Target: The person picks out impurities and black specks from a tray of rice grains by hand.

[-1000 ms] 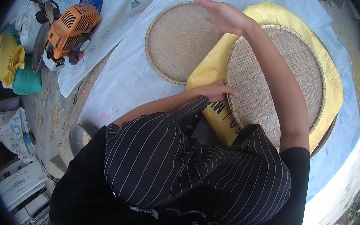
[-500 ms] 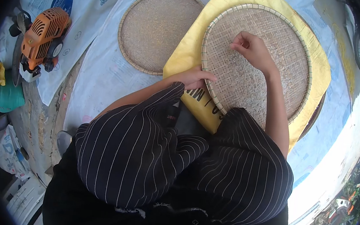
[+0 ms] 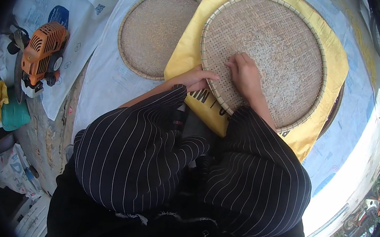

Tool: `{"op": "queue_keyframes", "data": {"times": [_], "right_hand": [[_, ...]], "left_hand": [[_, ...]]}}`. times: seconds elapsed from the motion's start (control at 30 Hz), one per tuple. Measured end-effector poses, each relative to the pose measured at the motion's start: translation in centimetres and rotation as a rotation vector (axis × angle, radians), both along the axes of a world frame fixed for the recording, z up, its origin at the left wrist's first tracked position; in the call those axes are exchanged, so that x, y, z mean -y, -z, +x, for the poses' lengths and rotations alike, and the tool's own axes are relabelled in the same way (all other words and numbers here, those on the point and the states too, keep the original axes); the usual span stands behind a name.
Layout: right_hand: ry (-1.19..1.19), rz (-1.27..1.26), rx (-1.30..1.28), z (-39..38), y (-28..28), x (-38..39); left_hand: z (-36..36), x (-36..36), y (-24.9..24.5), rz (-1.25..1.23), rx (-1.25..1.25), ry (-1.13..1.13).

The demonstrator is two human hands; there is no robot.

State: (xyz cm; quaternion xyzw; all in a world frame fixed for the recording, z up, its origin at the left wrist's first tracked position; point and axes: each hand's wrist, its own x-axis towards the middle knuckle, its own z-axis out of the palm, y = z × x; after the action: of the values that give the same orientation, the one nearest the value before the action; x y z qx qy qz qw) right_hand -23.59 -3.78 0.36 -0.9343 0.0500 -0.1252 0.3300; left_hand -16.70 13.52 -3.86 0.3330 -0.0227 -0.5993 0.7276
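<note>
A round woven tray (image 3: 292, 50) with pale grains (image 3: 273, 58) spread over its middle and right lies tilted over a yellow sheet (image 3: 185, 49). At its lower left rim is my left hand (image 3: 199, 79), its thumb over the edge and its fingers underneath, gripping it. My right hand (image 3: 244, 73) is over the left part of the tray, just beside the grains, with thumb and fingertips pinched together. Whatever the pinch holds, if anything, is too small to make out.
A second round woven tray (image 3: 155, 33) with yellowish grains lies to the left on a pale blue sheet (image 3: 100, 71). An orange engine (image 3: 43, 54) stands at the far left near a green bag (image 3: 15, 113). My striped trouser legs (image 3: 126, 158) fill the lower middle.
My right hand has moved down and to the left over the tray, nearer my left hand. The left hand still grips the rim. The whole view has shifted slightly.
</note>
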Motion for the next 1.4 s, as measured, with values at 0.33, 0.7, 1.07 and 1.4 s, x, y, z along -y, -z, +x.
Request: {"op": "queue_keyframes", "data": {"times": [0.33,0.7,1.07,1.4], "right_hand": [[-0.108,2.064,-0.06,1.0,-2.0,2.7],[0.59,2.141,-0.057,3.4,-3.2,2.8],[0.12,0.252,-0.262,3.4,-2.1,3.6],[0.013,-0.097,-0.237,3.4,-0.6,2.3]], "left_hand": [[0.1,-0.1,-0.2,0.013,-0.01,0.025],[0.2,0.0,-0.4,0.019,-0.021,0.041],[0.1,0.0,-0.4,0.002,-0.008,0.036],[0.2,0.0,-0.6,0.022,-0.024,0.048]]}}
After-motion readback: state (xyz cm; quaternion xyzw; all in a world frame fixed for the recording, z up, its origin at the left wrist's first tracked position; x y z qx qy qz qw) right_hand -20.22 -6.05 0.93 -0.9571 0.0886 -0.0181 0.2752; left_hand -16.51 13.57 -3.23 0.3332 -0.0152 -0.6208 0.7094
